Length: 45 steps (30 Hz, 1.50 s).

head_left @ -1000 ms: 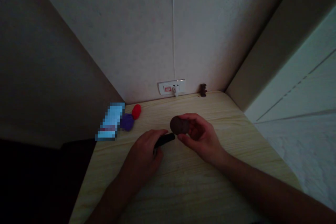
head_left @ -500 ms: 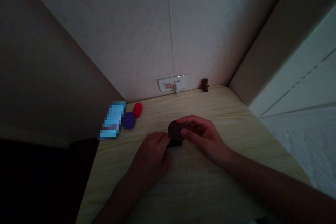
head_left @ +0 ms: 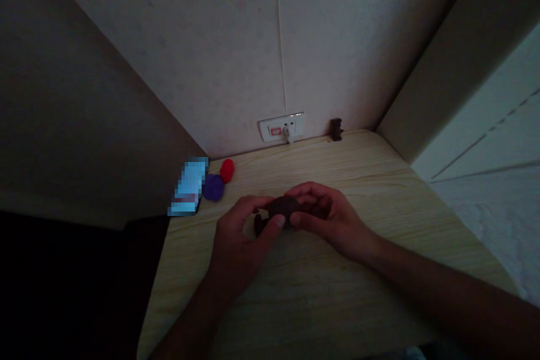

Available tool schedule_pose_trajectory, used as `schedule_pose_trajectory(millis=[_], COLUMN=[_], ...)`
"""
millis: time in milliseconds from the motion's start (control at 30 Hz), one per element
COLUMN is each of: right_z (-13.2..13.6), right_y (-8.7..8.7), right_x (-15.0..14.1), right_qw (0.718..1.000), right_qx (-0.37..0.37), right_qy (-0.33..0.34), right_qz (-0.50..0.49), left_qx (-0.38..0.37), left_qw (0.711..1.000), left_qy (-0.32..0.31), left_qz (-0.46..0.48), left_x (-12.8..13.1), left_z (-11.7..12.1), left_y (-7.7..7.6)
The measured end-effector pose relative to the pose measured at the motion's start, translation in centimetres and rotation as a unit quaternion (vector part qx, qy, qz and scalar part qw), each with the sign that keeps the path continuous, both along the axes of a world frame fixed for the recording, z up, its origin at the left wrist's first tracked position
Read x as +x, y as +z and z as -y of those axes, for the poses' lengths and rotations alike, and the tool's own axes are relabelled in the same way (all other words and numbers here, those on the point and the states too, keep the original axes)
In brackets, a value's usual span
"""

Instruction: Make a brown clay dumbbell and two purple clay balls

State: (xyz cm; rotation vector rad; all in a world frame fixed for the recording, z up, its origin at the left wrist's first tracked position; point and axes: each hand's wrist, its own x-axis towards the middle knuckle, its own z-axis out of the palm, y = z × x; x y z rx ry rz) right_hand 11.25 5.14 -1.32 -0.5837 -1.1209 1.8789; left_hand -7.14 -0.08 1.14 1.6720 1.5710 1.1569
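Note:
A dark brown rounded lump of what looks like modelling clay [head_left: 283, 209] is held just over the wooden tabletop. My right hand [head_left: 331, 216] grips it from the right between thumb and fingertips. On the other side, my left hand [head_left: 242, 236] has its thumb pressed to the lump's near face and its fingers reaching behind it. A second dark piece [head_left: 259, 226] shows in the gap between my left thumb and fingers; its shape is mostly hidden. Purple clay [head_left: 214, 187] and a red ball of clay [head_left: 227, 170] lie together beyond my left hand.
A blurred-out phone-like screen [head_left: 189, 187] lies at the table's left edge. Against the wall stands a small brown figure [head_left: 336, 129], right of a socket [head_left: 282, 127] with a white plug. The wooden table [head_left: 337, 292] borders a dark drop on the left.
My left hand has opened its grip and moved its thumb and fingers onto the brown lump. The dark piece beneath now shows further left. The view has shifted slightly.

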Motion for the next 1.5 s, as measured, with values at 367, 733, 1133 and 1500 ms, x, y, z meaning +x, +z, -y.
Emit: schedule_pose_trajectory(millis=[367,733,1133,1500], right_z=[0.30,0.23,0.29,0.43], right_y=[-0.01,-0.19,-0.01,-0.06], right_x=[-0.18,-0.08,-0.17,-0.11], right_qw=[0.998,0.998,0.998,0.998], right_qx=[0.047,0.053,0.045,0.047], right_qy=[-0.031,-0.023,-0.020,-0.014], right_qz=[0.034,0.029,0.030,0.043], left_qx=[-0.042,-0.062,-0.061,-0.054], left_qw=[0.996,0.994,0.995,0.998], left_qy=[-0.008,0.004,0.000,-0.013], left_qz=[0.072,0.089,0.084,0.039], left_x=[0.31,0.66,0.64,0.71], left_z=[0.31,0.11,0.31,0.33], left_y=[-0.14,0.04,-0.03,0.21])
